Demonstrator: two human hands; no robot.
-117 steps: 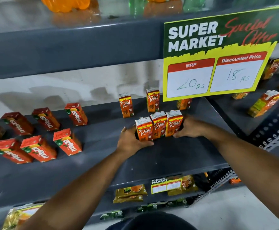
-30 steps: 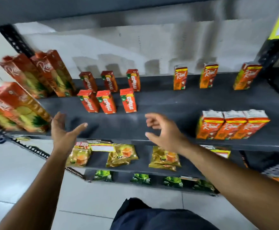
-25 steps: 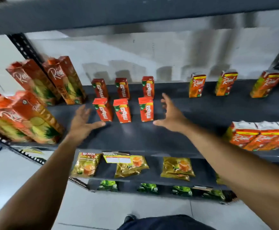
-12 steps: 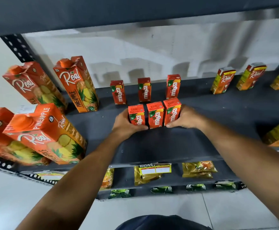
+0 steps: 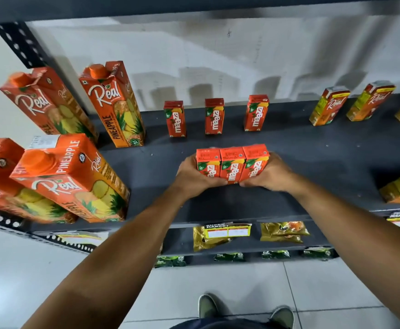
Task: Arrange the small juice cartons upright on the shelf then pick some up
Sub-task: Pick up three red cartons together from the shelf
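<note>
Three small red-orange Maaza cartons (image 5: 232,163) pressed side by side into one block, clamped between left hand (image 5: 194,176) and right hand (image 5: 269,175), fingers curled closed, held upright over the dark shelf (image 5: 313,157) near its front

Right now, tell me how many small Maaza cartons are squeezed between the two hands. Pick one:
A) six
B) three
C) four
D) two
B: three small cartons sit side by side in one block, pressed between the left hand and the right hand, while three more cartons stand apart at the back of the shelf.
</note>
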